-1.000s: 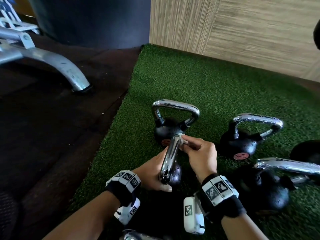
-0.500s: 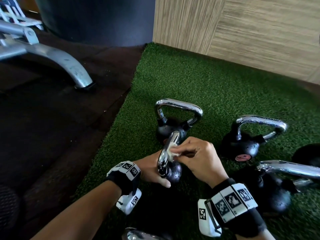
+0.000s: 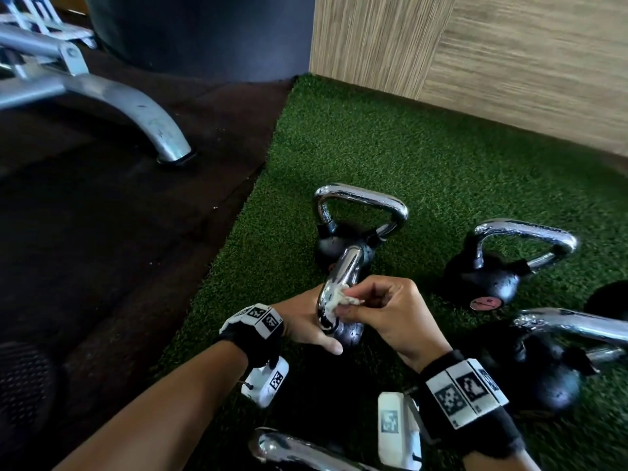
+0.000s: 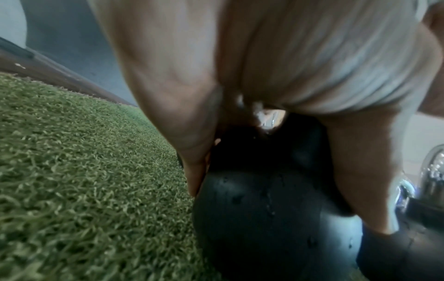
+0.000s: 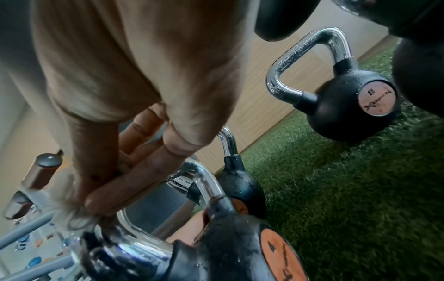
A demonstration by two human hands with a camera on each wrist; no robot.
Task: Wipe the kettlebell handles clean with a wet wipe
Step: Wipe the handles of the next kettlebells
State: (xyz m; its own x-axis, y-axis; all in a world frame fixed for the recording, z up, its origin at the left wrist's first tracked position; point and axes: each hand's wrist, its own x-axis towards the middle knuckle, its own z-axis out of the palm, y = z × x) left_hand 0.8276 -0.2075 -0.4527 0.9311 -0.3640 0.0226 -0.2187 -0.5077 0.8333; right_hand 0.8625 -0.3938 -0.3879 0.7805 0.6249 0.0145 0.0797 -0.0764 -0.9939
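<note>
Handle (image 3: pixel 339 277): shiny, on the small kettlebell (image 3: pixel 350 334), which sits on the green mat (image 3: pixel 407 147).
Wipe (image 3: pixel 341 298): white, pressed on the handle.
Right hand (image 3: pixel 390 317): pinches the wipe.
Left hand (image 3: pixel 306 322): grips the kettlebell's black ball.
Other kettlebells (image 3: pixel 489 283): just beside.

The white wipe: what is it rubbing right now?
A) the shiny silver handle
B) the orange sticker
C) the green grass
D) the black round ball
A: the right hand pinches the white wipe against the shiny silver handle of the nearest kettlebell, while the left hand holds its black ball underneath.
</note>
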